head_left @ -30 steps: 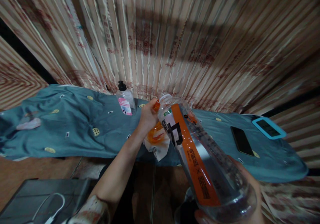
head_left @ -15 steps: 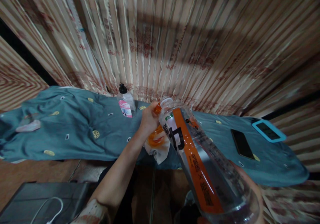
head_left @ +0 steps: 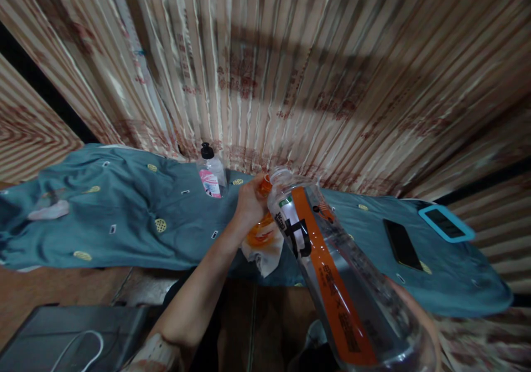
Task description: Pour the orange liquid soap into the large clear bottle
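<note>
My left hand (head_left: 250, 203) is closed around the neck of an orange see-through bottle (head_left: 262, 234), above a crumpled white cloth or tissue (head_left: 266, 258). A large clear plastic bottle with an orange label (head_left: 327, 267) lies tilted across the view. Its uncapped mouth (head_left: 281, 173) is beside the top of the orange bottle; whether the two touch I cannot tell. My right hand (head_left: 418, 314) grips the clear bottle near its base, with most of the fingers hidden behind it. No stream of liquid can be made out.
A clear bottle with a black cap and pink label (head_left: 211, 178) stands on the teal cloth (head_left: 133, 206). A phone (head_left: 402, 244) and a blue-framed device (head_left: 446, 223) lie to the right. A pleated curtain (head_left: 257, 73) hangs behind. Lower left is a grey box (head_left: 112, 333) with a white cable.
The view has shifted slightly. Both hands keep their grips, and the clear bottle stays tilted with its mouth by the orange bottle.
</note>
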A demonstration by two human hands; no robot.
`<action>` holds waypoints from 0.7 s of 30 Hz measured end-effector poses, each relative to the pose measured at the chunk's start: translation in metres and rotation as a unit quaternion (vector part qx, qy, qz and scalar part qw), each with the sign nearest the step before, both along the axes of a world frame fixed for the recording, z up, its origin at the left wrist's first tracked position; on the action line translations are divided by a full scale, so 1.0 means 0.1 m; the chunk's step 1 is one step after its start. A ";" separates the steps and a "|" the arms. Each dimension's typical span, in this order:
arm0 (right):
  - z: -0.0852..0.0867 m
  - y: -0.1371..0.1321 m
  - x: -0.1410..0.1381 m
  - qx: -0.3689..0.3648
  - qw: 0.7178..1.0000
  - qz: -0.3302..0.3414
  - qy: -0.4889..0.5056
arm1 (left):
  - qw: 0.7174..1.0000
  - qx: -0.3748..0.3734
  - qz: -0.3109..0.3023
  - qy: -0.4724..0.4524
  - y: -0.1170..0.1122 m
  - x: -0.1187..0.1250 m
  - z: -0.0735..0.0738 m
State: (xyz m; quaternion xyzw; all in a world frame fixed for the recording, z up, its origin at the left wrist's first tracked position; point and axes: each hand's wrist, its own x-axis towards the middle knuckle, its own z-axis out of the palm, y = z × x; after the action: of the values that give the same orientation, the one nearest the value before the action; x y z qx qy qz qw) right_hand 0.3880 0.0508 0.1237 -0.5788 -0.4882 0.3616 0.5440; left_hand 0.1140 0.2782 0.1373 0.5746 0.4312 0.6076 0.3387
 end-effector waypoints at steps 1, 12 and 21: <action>0.01 0.00 0.00 -0.015 1.000 0.002 0.021 | 1.000 0.002 -0.002 0.006 0.00 0.00 0.00; 0.03 0.05 -0.16 -0.066 0.992 -0.094 0.057 | 1.000 0.010 -0.011 0.004 0.00 0.01 -0.02; 0.14 0.10 -0.07 -0.055 0.998 -0.010 0.038 | 1.000 0.006 -0.014 -0.024 0.04 0.01 -0.09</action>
State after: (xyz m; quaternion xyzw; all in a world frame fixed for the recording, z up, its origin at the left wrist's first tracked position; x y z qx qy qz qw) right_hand 0.3809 0.0605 0.1381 -0.5988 -0.4406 0.4040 0.5331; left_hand 0.1154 0.2825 0.1286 0.5680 0.4114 0.6185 0.3543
